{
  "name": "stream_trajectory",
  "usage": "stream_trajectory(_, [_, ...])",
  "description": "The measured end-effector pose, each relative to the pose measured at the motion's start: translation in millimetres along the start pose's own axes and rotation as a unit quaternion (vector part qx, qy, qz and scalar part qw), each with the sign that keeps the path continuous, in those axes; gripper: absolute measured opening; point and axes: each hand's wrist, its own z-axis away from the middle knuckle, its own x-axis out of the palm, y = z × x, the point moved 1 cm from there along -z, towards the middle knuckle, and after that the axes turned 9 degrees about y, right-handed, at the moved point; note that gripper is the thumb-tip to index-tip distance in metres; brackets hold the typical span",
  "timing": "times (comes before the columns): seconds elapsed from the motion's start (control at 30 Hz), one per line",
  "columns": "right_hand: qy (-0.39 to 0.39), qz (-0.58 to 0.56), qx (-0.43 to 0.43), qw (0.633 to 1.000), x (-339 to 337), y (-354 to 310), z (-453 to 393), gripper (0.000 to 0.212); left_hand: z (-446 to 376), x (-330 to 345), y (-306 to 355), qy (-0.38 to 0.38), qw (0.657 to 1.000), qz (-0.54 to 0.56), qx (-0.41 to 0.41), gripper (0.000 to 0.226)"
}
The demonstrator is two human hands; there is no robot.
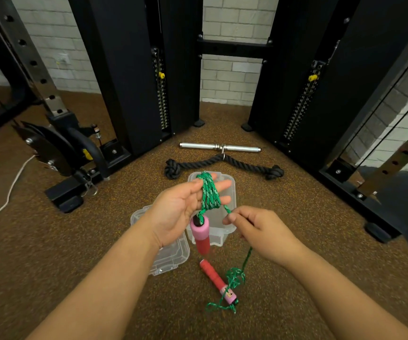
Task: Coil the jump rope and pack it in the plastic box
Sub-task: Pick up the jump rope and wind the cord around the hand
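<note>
Several loops of the green jump rope [210, 192] are wound around the fingers of my left hand [181, 207], palm up. One red and pink handle [200, 234] hangs below that hand. My right hand [254, 229] pinches the loose strand just right of the coil. From there the rope runs down to a small tangle on the floor beside the second handle [216, 280], which lies flat. The clear plastic box [230, 190] sits open on the floor under my hands. Its clear lid [171, 256] lies to the left of it.
A black triceps rope [222, 163] and a chrome bar [219, 147] lie on the brown speckled floor beyond the box. Black cable-machine columns stand left and right. A black machine foot [65, 195] and a white cord [9, 190] lie at the left.
</note>
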Motion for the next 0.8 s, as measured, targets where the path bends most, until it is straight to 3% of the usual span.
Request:
stream_trajectory(0.13, [-0.029, 0.151, -0.126, 0.98, -5.2, -22.3, 10.8, 0.034, 0.1, 2.3, -2.9, 0.037, 0.998, -0.047, 0.029, 0.038])
stream_trajectory(0.3, [-0.063, 0.139, -0.198, 0.968, -8.6, -36.3, 19.6, 0.033, -0.9, 1.3, -8.2, 0.033, 0.982, -0.184, 0.018, 0.042])
stream_trajectory(0.5, [-0.023, 0.009, -0.159, 0.987, -23.1, -38.6, 11.1, 0.024, 2.6, -1.6, -14.4, 0.018, 0.955, -0.295, -0.015, 0.046])
stream_trajectory(0.57, [0.011, -0.032, -0.135, 0.99, -28.8, -33.9, 5.5, 0.017, 1.7, 1.8, -14.5, -0.015, 0.949, -0.312, -0.031, 0.039])
stream_trajectory(0.7, [0.059, -0.052, -0.117, 0.99, -33.8, -27.7, -2.3, 0.012, 2.3, 5.4, -16.5, -0.105, 0.929, -0.349, -0.064, 0.046])
stream_trajectory(0.8, [0.087, -0.093, -0.085, 0.988, -34.1, -24.4, -6.1, 0.012, 9.1, 11.0, -12.5, -0.157, 0.924, -0.341, -0.069, 0.028])
